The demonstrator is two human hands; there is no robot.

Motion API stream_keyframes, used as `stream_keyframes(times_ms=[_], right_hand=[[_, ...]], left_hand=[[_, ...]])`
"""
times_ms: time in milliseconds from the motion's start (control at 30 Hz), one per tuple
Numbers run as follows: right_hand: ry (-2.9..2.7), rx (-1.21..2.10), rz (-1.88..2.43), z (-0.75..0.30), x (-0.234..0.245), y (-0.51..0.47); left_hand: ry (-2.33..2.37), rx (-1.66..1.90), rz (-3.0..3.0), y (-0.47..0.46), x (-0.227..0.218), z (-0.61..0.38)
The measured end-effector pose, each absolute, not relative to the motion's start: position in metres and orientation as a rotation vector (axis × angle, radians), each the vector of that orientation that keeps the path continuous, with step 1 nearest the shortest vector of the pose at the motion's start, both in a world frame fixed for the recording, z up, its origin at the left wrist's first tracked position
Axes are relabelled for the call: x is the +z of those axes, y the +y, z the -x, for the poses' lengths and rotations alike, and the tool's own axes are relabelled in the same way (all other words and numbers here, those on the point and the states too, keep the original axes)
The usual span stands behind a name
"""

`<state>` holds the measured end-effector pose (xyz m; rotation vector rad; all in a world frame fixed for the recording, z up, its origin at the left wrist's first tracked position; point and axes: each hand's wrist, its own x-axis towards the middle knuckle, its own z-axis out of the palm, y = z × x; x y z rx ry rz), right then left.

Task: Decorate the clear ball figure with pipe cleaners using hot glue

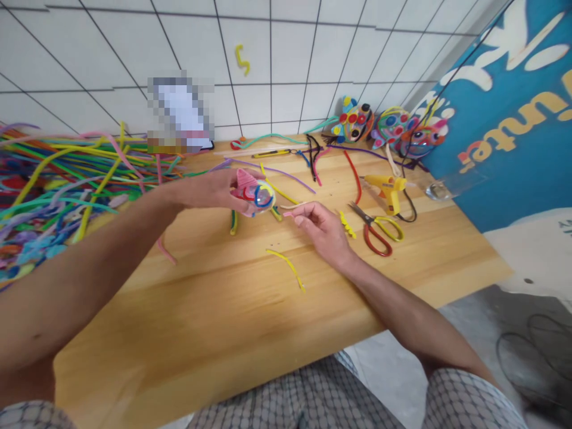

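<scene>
My left hand [214, 187] is closed around a small craft piece [254, 193], a pink fuzzy shape with red, blue and yellow pipe-cleaner coils on a clear round part, held just above the wooden table [223, 322]. My right hand [319, 229] rests on the table to its right, with fingertips pinched on a thin pale stick or pipe-cleaner end [295, 208] that points toward the craft piece. A short yellow pipe-cleaner piece [286, 267] lies on the table in front of both hands.
A large heap of coloured pipe cleaners [58, 190] covers the table's left side. Red-handled scissors [375, 229] and a yellow glue gun [388, 189] lie right of my right hand. Finished round crafts [393, 128] stand at the back right by a blue board [513, 119].
</scene>
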<state>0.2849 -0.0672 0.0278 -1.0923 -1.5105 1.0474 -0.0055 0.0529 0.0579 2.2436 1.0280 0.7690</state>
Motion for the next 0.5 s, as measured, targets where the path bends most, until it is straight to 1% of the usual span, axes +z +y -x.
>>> stream_keyframes(times_ms=[33,67,233,367,500], right_hand=[[-1.514,1.027,1.093,-0.285,0.031,-0.067],[-1.519,1.008,1.094,-0.285,0.035,-0.066],[-1.620,0.887,1.088,-0.280,0.044,-0.061],[-1.801,0.742,1.056,-0.276,0.039,-0.056],[-1.910,0.651,1.011,-0.275,0.038,-0.056]], left_hand=[[0.899,0.636,-2.218,0.047,0.060,0.002],[0.862,0.644,-2.176,0.039,0.059,-0.003],[0.852,0.918,-1.963,-0.005,0.032,-0.026],[0.818,0.993,-1.912,-0.019,0.014,-0.030],[0.802,1.048,-1.936,-0.022,0.009,-0.026]])
